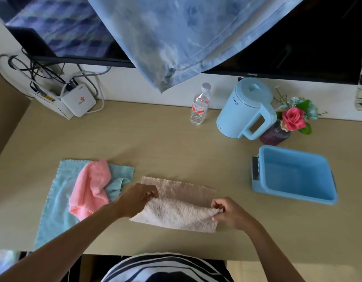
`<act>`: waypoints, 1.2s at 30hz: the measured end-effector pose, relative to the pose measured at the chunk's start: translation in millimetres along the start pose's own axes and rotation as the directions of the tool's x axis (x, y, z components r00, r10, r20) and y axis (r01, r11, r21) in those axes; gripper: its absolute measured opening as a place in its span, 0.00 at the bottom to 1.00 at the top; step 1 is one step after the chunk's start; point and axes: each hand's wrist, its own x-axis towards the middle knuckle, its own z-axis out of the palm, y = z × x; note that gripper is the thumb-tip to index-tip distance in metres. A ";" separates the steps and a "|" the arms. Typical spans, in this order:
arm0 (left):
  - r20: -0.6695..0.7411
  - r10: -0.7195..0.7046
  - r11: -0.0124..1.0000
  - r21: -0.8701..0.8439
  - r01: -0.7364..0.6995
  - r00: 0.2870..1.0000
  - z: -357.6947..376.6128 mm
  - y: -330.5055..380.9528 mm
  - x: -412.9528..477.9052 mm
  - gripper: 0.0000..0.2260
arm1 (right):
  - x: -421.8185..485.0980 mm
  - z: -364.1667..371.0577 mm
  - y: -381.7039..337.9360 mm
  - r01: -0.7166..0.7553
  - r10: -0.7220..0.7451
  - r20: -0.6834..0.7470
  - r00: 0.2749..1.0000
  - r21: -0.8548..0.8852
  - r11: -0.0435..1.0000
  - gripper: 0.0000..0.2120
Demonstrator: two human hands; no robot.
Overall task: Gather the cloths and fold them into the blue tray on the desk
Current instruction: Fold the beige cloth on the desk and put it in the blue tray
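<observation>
Beige cloth (182, 208) in both hands

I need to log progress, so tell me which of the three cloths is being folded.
The beige cloth: both hands pinch its edge, left hand and right hand. The pink cloth lies crumpled on the flat blue cloth, untouched.

The pale wooden desk (155, 139) bears cloths lower left, a blue tray (294, 176) right, kettle (245, 108), bottle (200, 104), perhaps a router (78, 102) upper left.
</observation>
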 end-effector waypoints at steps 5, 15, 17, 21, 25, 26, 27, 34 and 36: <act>-0.053 -0.086 0.996 0.023 0.087 0.995 5.2 -10.2 28.4 0.14 | 24.0 -3.0 -4.5 -0.003 0.013 -0.146 0.989 0.069 0.998 0.09; -0.105 -0.200 0.974 0.091 0.210 0.974 16.6 -14.1 52.4 0.20 | 52.0 7.1 18.1 -0.090 0.136 -0.332 0.933 0.149 0.985 0.09; -0.119 -0.187 0.974 0.110 0.200 0.975 18.7 -11.1 53.8 0.20 | 52.4 12.9 21.3 -0.094 0.122 -0.355 0.927 0.095 0.991 0.12; -0.138 -0.122 0.980 0.140 0.142 0.983 26.3 -11.5 54.9 0.20 | 53.4 31.3 12.1 -0.112 0.061 -0.391 0.918 -0.108 0.988 0.26; -0.111 -0.073 0.973 0.208 0.095 0.991 24.8 -8.3 53.6 0.21 | 63.0 43.2 3.5 -0.201 0.088 -0.456 0.885 -0.205 0.958 0.19; -0.107 -0.066 0.973 0.213 0.088 0.992 23.7 -7.7 53.8 0.23 | 65.0 43.3 3.7 -0.235 0.127 -0.480 0.868 -0.172 0.957 0.11; -0.107 -0.067 0.971 0.223 0.090 0.992 22.6 -7.9 54.2 0.24 | 65.8 42.3 4.6 -0.277 0.184 -0.495 0.849 -0.120 0.953 0.10; -0.119 -0.058 0.973 0.215 0.082 0.991 23.0 -11.4 61.2 0.22 | 60.3 34.1 19.6 -0.291 0.248 -0.508 0.825 -0.007 0.957 0.11; -0.193 -0.026 0.939 0.333 0.091 0.981 27.5 -10.9 61.6 0.23 | 59.6 34.0 18.5 -0.308 0.227 -0.525 0.821 -0.071 0.949 0.06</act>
